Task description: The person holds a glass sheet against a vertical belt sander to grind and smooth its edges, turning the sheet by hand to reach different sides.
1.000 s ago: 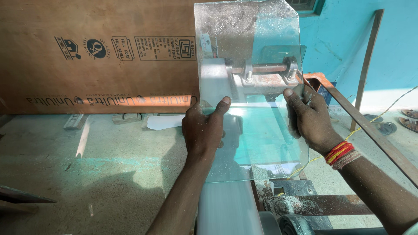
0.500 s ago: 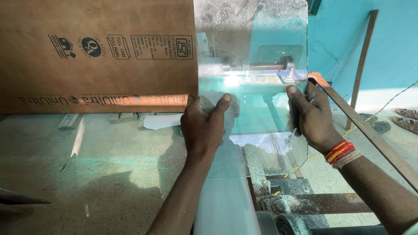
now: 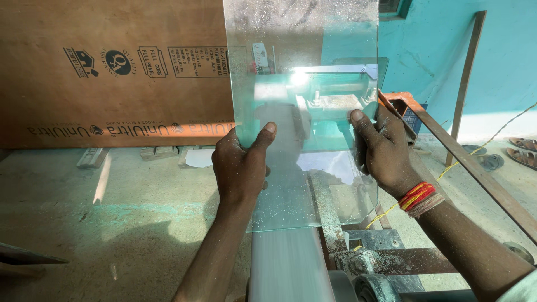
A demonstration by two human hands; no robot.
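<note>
I hold a clear, dusty glass pane [image 3: 305, 72] upright in front of me with both hands. My left hand [image 3: 241, 162] grips its left edge, thumb on the near face. My right hand [image 3: 383, 145] grips the right edge; red and orange threads circle that wrist. Through the glass I see a metal machine with a horizontal bar [image 3: 335, 86]. A pale moving belt [image 3: 285, 265] runs below the pane's lower edge.
A large brown plywood sheet [image 3: 112, 72] leans against the wall at the back left. The dusty concrete floor [image 3: 100, 223] spreads left. A rusty metal frame [image 3: 475, 168] slants along the right, with sandals [image 3: 523, 151] by the turquoise wall.
The pane has been raised and tilted more upright, and both hands have come up with it. The view has shifted closer to the glass.
</note>
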